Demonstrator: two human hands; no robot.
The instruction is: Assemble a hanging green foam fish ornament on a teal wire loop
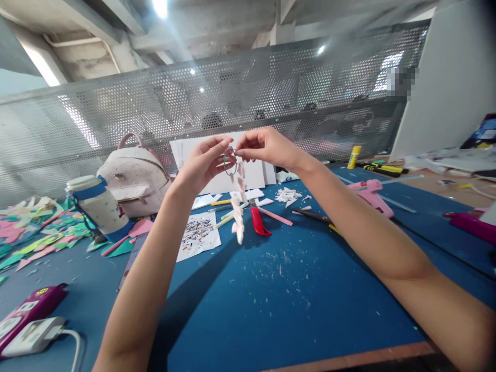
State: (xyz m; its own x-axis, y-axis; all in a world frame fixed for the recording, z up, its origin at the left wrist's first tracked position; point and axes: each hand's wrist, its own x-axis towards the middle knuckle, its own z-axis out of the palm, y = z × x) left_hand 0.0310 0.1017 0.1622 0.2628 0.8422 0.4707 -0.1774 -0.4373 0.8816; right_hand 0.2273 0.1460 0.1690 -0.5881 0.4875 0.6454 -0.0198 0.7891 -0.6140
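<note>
Both hands are raised over the blue table (271, 299), close together. A thin green ring (225, 164) is pinched at its top between the thumb and fingers of my left hand (207, 160). My right hand (261, 146) has its thumb and index finger pressed together at the ring's right side, where a pale strand hangs. From there a twisted white and pale pink piece (238, 219) dangles down in front of the tools. Whatever lies between my right fingertips is too small to make out.
Behind the hands lie a red-handled tool (259, 221), white scraps (287, 195) and a sheet of beads (199, 235). A backpack (134, 178) and cup (98, 206) stand left, near colourful scraps (39, 227). At right are a pink glue gun (374, 196) and glue stick (354, 157).
</note>
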